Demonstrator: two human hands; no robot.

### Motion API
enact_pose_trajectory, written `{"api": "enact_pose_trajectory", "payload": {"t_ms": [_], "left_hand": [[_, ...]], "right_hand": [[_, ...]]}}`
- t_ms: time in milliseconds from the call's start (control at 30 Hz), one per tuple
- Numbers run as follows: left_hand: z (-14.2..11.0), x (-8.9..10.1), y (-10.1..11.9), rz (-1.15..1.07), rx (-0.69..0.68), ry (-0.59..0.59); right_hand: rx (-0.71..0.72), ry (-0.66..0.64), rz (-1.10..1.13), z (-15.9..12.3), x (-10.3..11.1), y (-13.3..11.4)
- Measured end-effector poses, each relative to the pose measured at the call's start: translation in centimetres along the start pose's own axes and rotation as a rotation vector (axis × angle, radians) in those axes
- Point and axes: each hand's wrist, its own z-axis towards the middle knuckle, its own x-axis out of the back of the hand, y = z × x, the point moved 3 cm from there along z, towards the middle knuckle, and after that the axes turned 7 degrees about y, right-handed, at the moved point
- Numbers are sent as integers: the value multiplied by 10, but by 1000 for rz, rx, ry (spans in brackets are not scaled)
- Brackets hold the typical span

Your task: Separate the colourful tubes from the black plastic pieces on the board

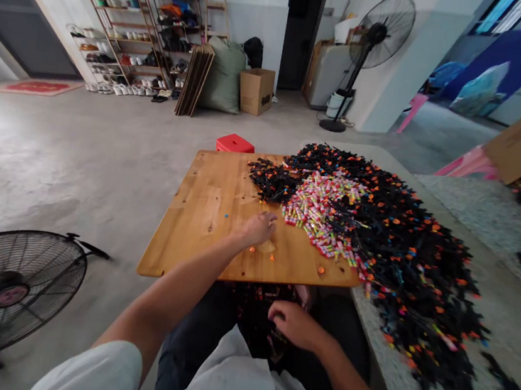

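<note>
My left hand (259, 229) is stretched over the wooden board (190, 224), its fingers loosely bent and a little apart, with nothing visible in them. It is just short of a heap of small pink, white and yellow tubes (319, 205). Small orange pieces (252, 250) lie on the board near its wrist. Below the board's near edge, my right hand (294, 324) hangs over my lap, fingers curled loosely, and I see nothing in its grip. Under it is a dark mass with coloured specks (258, 309). Black plastic pieces with orange parts (402, 238) are heaped beside the tubes.
A grey stone slab (502, 351) carries much of the black heap on the right. One floor fan (8, 294) is at the left, another fan (378, 32) stands behind. A red stool (235, 144) touches the board's far side in view. Shoe racks (127, 39) line the wall.
</note>
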Motion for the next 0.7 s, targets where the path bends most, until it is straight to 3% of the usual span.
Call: {"api": "enact_pose_trajectory", "payload": {"t_ms": [100,167,233,333,433,467,567,700], "left_hand": [[39,-9,1,105,39,146],[61,-10,-4,191,74,191],[77,-11,-10,239,70,157],[87,-11,-16,267,53,109],[82,-7,-21,253,72,154],[78,-5,-23,234,68,192],[61,3,-33,69,48,304],[29,12,-63,-265,183,251]], "right_hand": [[52,-94,-111,-14,-28,7],[58,-105,-84,-18,-27,3],[21,-47,8,-14,-7,-6],[-95,136,114,13,47,-17],[-171,492,-73,63,107,-27],[-182,535,-187,83,121,-31],[-246,570,-364,139,142,-42],[-333,545,-424,185,143,-54]]}}
